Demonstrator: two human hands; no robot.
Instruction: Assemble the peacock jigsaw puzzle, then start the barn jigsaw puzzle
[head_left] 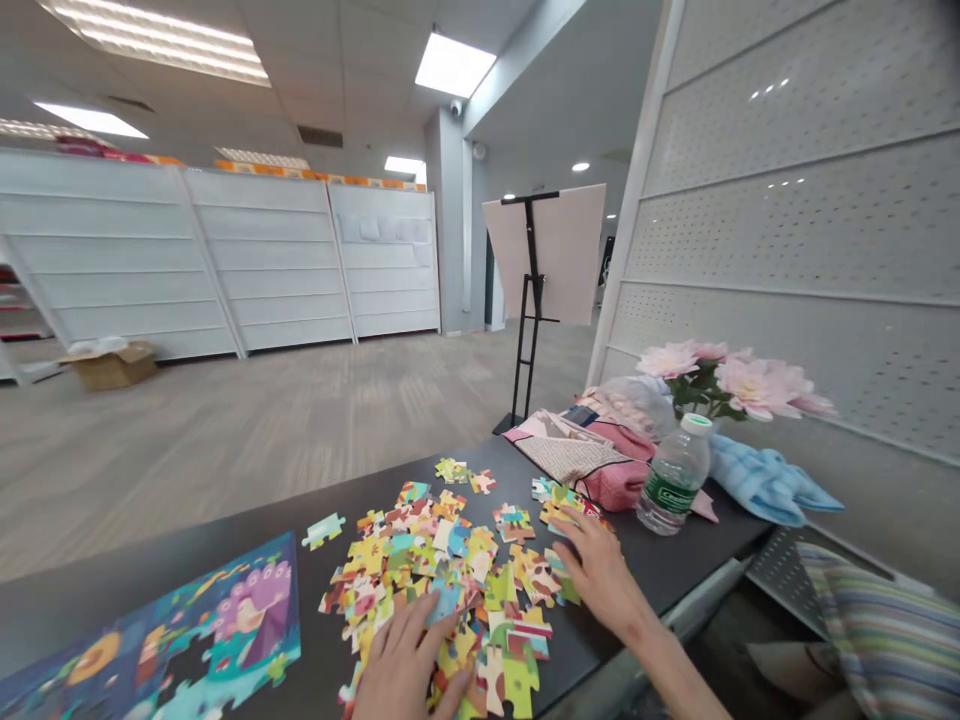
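Observation:
A pile of colourful jigsaw puzzle pieces (405, 560) is spread across the middle of the dark table. My left hand (405, 665) lies palm down over the near side of the pile, its fingers apart and nothing gripped. At the pile's right edge is my right hand (596, 565), fingers stretched over some pieces there; what lies under its fingertips is partly hidden. On the left, a joined section of puzzle (262, 600) in blue and purple has a gap showing the dark tabletop. A single pale green piece (324, 531) sits apart between that section and the pile.
A clear plastic bottle (677, 475) with a green label stands right of the pile. Behind it are pink folded cloths (619, 450), a blue cloth (765, 475) and pink flowers (750, 380). A striped cushion (892, 620) is at lower right. Beyond the table stands a sign stand (531, 300).

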